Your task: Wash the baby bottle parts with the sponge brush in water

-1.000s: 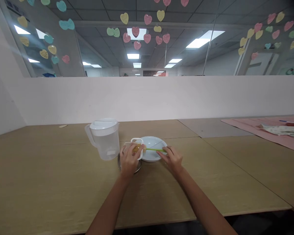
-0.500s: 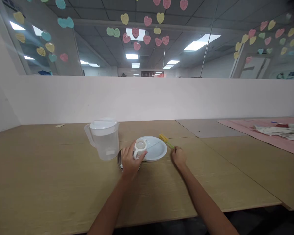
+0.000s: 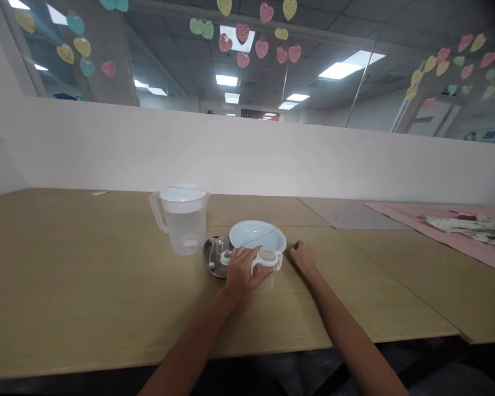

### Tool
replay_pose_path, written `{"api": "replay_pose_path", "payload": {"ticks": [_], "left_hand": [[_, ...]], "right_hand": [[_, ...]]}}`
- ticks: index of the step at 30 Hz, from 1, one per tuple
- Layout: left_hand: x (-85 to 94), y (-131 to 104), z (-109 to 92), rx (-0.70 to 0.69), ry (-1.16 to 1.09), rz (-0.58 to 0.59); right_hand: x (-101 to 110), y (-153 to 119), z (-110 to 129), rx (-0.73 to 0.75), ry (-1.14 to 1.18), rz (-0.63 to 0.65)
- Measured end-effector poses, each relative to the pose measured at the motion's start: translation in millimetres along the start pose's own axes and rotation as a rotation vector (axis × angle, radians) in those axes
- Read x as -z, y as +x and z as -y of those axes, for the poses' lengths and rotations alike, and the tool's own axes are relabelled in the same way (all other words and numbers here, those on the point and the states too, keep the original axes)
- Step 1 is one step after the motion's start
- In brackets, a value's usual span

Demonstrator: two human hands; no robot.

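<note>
My left hand (image 3: 243, 270) is closed around a clear baby bottle (image 3: 267, 256) with a white collar and two white side handles. The bottle is held just in front of the white bowl (image 3: 258, 235), its open top facing up. My right hand (image 3: 304, 257) pinches the green handle of a bottle brush (image 3: 289, 245) at the bowl's right side. Only a trace of the brush's yellow head shows near the bowl's far rim; most of it is hidden. Left of my left hand, a round metal dish (image 3: 208, 257) carries a clear cap (image 3: 221, 245), a straw piece and a white ring part (image 3: 226, 257).
A lidded clear plastic pitcher (image 3: 185, 223) stands left of the dish. To the far right a pink cloth (image 3: 396, 214) lies with crumpled fabric and a pen on it. A white wall (image 3: 247, 157) rises behind the table, whose front edge is near my forearms.
My left hand has carried the bottle rightward from over the dish to the bowl's front, uncovering the dish's contents. The brush's yellow head, visible before, is now mostly hidden. The view has tilted.
</note>
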State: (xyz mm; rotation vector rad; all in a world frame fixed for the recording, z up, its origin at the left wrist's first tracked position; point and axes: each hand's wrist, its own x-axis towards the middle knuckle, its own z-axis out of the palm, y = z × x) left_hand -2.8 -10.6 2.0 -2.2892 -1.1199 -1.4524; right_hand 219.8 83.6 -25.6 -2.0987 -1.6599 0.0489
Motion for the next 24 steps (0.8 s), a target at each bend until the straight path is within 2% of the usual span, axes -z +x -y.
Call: {"api": "replay_pose_path", "payload": {"ticks": [3, 9, 13, 16, 18, 20, 22, 24], "left_hand": [[-1.1, -5, 3, -0.041, 0.037, 0.087], [-2.8, -9, 5, -0.033, 0.06, 0.118], [-3.5, -6, 5, -0.021, 0.059, 0.128], [-0.2, -4, 6, -0.023, 0.042, 0.15], [3.4, -2, 6, -0.038, 0.023, 0.156], [7.1, -2, 8, -0.052, 0.012, 0.132], [9.9, -1, 11, -0.057, 0.022, 0.084], [11.7, -1, 17, -0.054, 0.056, 0.026]], "right_hand": [[3, -3, 2, 0.013, -0.011, 0.033], [6, -7, 8, 0.087, 0.05, 0.081], [5, -10, 8, 0.083, 0.131, 0.033], [10, -15, 9, 0.036, 0.207, -0.067], [25, -17, 14, 0.001, 0.265, -0.161], [53, -14, 19, 0.019, 0.359, -0.267], [89, -8, 23, 0.202, 0.667, -0.466], [125, -1, 20, 0.325, 0.775, -0.618]]}}
